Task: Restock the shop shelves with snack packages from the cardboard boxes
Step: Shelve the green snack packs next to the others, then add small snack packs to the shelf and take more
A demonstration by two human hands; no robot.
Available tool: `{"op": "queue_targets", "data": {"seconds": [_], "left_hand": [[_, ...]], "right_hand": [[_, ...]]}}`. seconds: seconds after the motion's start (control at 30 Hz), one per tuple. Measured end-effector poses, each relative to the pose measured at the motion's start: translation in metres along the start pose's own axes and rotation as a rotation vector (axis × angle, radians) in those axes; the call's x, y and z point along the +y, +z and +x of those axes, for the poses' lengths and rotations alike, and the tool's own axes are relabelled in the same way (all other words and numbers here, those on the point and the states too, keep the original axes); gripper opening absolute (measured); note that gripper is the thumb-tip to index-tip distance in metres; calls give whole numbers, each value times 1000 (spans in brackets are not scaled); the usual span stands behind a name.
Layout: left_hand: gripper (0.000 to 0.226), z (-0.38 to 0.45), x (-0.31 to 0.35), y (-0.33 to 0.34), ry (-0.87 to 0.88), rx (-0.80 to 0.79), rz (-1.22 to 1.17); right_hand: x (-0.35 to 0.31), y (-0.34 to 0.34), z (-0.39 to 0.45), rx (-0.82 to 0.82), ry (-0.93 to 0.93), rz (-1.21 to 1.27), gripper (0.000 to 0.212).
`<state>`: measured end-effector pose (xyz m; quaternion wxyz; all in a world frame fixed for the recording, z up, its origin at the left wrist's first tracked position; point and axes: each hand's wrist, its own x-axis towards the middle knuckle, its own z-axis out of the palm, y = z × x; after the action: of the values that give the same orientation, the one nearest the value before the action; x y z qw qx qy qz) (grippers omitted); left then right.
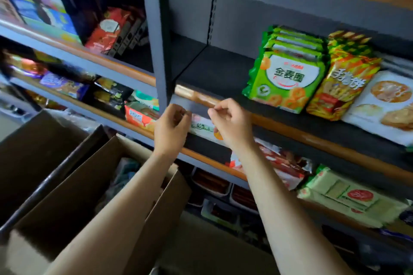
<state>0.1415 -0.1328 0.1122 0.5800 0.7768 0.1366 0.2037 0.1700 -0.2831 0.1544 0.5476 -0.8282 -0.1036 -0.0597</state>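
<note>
My left hand [171,128] and my right hand [230,123] are raised side by side in front of the orange-edged middle shelf [223,105]. Both have curled fingers, and I see nothing held in either. On that shelf, to the right of my hands, stands a row of green snack packs [288,76], then orange biscuit packs [344,82] and a white cracker pack [384,105]. The shelf's left half is bare. An open cardboard box [73,194] sits below my left forearm, with packages dimly visible inside.
A grey upright post [156,35] divides the shelving just above my left hand. More snack packs fill the shelves at left [105,29] and the lower shelf [348,196]. A second cardboard box [40,140] stands at far left.
</note>
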Motion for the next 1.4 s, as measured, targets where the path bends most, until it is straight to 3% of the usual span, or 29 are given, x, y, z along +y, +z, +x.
{"op": "queue_targets", "data": {"seconds": [0.2,0.33,0.47,0.53,0.73,0.87,1.07,1.17,1.3,1.4], "left_hand": [[24,-50,-189,-147,-533,15,451],[22,-79,-260,-223,-469,82,725],[73,-77,-309,-254,-361,84,991],[87,-73,-328,-258,-342,35,1072],[88,-77,-370,-249,-369,-17,1176],[86,-77,-377,-246,-331,21,1202],[81,-77,-383,-243,-328,31,1229],[75,-76,-381,-243,-349,26,1225],[71,-74,-377,-241,-387,-2,1193],[64,-72,-366,-240,-426,24,1129]], "right_hand": [[67,177,-38,-450,265,-2,15],[115,285,-77,-603,408,-39,17],[158,356,-96,-644,444,-242,10],[179,377,-95,-592,477,-412,32],[235,419,-70,-524,483,-716,67],[262,436,-72,-664,428,-826,72],[282,437,-77,-617,346,-886,70],[281,431,-70,-546,496,-778,60],[257,417,-70,-410,843,-338,52],[229,401,-82,-432,889,-121,50]]}}
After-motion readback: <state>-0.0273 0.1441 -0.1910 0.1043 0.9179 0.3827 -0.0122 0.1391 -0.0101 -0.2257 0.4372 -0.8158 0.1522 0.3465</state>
